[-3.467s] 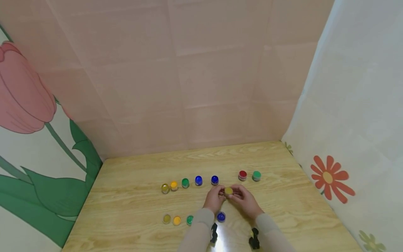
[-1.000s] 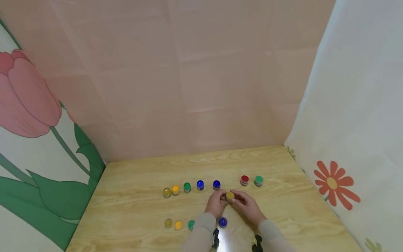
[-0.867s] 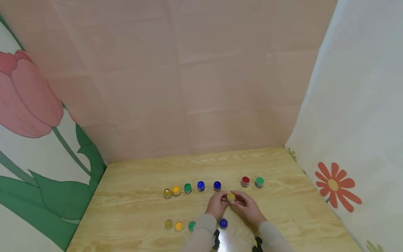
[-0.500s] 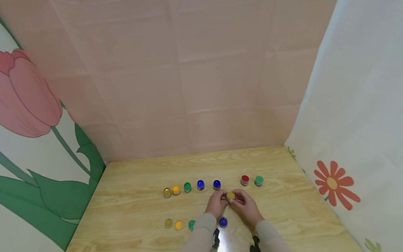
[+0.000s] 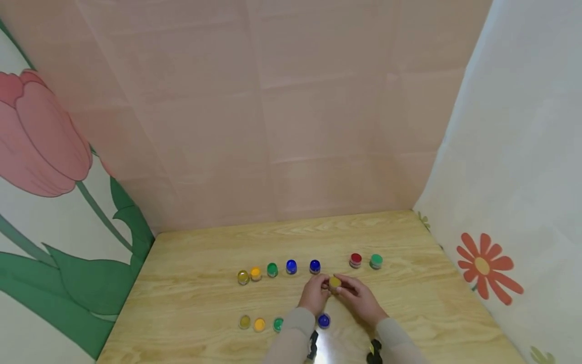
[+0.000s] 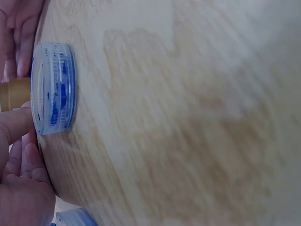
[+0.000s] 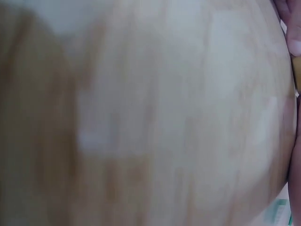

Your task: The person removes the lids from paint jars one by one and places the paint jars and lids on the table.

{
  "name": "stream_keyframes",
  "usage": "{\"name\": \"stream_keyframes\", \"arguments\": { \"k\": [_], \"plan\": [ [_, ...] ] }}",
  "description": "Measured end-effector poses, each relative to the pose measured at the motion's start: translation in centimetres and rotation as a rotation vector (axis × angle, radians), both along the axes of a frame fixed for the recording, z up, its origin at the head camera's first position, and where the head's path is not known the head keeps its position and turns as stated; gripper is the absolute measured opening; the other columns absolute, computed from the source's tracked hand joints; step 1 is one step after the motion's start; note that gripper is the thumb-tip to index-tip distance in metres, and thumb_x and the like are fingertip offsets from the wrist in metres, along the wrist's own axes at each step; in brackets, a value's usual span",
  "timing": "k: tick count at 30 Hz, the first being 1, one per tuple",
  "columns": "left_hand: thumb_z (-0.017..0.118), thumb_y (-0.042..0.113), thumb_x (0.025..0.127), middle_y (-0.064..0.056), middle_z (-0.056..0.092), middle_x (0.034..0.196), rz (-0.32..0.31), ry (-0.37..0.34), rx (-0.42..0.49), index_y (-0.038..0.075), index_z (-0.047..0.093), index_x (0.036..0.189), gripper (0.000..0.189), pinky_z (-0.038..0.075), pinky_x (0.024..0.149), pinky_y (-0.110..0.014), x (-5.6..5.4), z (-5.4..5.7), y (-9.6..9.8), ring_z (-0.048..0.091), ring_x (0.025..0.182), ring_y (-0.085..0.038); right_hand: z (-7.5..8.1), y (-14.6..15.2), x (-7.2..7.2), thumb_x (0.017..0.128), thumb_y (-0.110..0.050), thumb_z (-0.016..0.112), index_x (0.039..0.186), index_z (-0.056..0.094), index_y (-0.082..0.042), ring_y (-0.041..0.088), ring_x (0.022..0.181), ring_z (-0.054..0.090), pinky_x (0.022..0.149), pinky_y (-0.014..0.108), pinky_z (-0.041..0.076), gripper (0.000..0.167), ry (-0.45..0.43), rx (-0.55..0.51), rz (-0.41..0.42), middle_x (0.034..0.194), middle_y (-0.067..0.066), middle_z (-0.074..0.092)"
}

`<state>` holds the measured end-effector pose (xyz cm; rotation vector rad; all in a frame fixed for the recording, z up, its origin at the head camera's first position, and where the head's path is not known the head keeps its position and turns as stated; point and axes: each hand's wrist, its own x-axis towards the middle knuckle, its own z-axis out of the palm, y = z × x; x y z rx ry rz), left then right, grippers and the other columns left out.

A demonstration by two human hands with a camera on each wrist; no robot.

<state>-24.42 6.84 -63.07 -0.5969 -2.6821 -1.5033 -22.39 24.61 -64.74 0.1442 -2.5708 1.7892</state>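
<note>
Gold pot (image 5: 335, 281) held midway between the two hands, pinched by left hand (image 5: 315, 293) and right hand (image 5: 360, 298), fingers curled about its sides. Against 3.5 s ago: same grip, same spot relative to the jars; both rows unmoved, only the head view slightly shifted.

Edges: dark blue jar (image 5: 315, 266) stands just beyond the left hand; red jar (image 5: 355, 260) and pale green jar (image 5: 376, 261) farther right. Wood of the table (image 5: 432, 298) runs wide from the right hand to the flowered cloth (image 5: 500, 167). Blue piece (image 5: 324, 320) sits near, between the forearms; the green piece (image 5: 278, 324) lies against the left sleeve's outline.

Left wrist view shows the pot's amber side and a clear, blue-rimmed round container (image 6: 54, 89); a second bluish piece at the lower edge, not surely matched overhead. Right wrist view: blurred wood, fingers and a gold sliver at the margin
</note>
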Motion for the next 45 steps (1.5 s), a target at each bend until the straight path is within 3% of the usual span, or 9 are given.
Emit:
{"name": "stream_keyframes", "arguments": {
  "k": [8,17,23,28,38,40,45],
  "plan": [
    [0.071,-0.006,0.088,-0.008,0.064,0.105,0.007,-0.045,-0.011,0.002,0.067,0.117,0.03,0.054,0.086,-0.028,0.0,0.5,0.1,0.064,0.095,-0.023,0.1,-0.2,-0.2,0.093,-0.016,0.075,0.135,0.055,-0.003,0.029,0.119,0.06,0.096,0.022,0.051,0.048,-0.066,-0.053,-0.042,0.13,0.017,0.06],
    [0.072,-0.007,0.087,-0.008,0.064,0.106,0.006,-0.033,-0.016,0.0,0.066,0.117,0.031,0.054,0.086,-0.027,-0.2,0.0,0.2,0.064,0.096,-0.023,0.1,-0.6,-0.3,0.093,-0.012,0.074,0.124,0.058,-0.004,0.024,0.111,0.063,0.093,0.023,0.053,0.036,-0.061,-0.07,-0.079,0.123,0.015,0.063],
    [0.072,-0.007,0.087,-0.009,0.064,0.106,0.004,-0.03,-0.003,0.001,0.066,0.116,0.031,0.054,0.086,-0.026,-0.2,-0.2,0.1,0.064,0.096,-0.024,0.4,-0.6,-0.2,0.095,-0.009,0.07,0.127,0.059,-0.004,0.025,0.116,0.062,0.094,0.021,0.052,0.034,-0.065,-0.085,-0.055,0.126,0.014,0.063],
    [0.072,-0.007,0.087,-0.009,0.064,0.106,0.004,-0.01,-0.003,0.0,0.066,0.116,0.031,0.054,0.086,-0.026,-0.3,-0.4,0.1,0.065,0.095,-0.023,0.5,-0.3,-0.2,0.1,-0.013,0.064,0.132,0.061,-0.006,0.023,0.115,0.061,0.092,0.02,0.051,0.033,-0.066,-0.039,-0.047,0.128,0.012,0.064],
    [0.073,-0.008,0.085,-0.008,0.065,0.104,0.001,0.001,-0.002,0.0,0.066,0.114,0.031,0.054,0.086,-0.026,-0.4,-0.5,0.0,0.065,0.094,-0.022,0.4,-0.2,-0.3,0.101,-0.017,0.063,0.134,0.06,-0.01,0.021,0.115,0.062,0.096,0.026,0.051,0.034,-0.093,-0.014,-0.065,0.128,0.009,0.065],
    [0.073,-0.007,0.086,-0.007,0.065,0.106,-0.006,-0.002,-0.016,0.001,0.066,0.115,0.03,0.054,0.087,-0.025,-0.4,-0.7,0.0,0.065,0.095,-0.02,1.3,-0.3,0.0,0.101,-0.015,0.062,0.134,0.059,-0.005,0.021,0.113,0.063,0.094,0.024,0.051,0.034,-0.081,-0.032,-0.068,0.127,0.012,0.065],
    [0.075,0.0,0.088,-0.002,0.064,0.109,-0.017,-0.007,-0.06,0.007,0.066,0.117,0.031,0.053,0.087,-0.025,-0.9,-1.5,0.1,0.062,0.096,-0.01,1.2,0.0,0.0,0.102,-0.014,0.062,0.136,0.053,0.003,0.013,0.104,0.063,0.088,0.018,0.052,0.039,-0.095,-0.145,-0.145,0.125,0.019,0.063]
  ]
}}
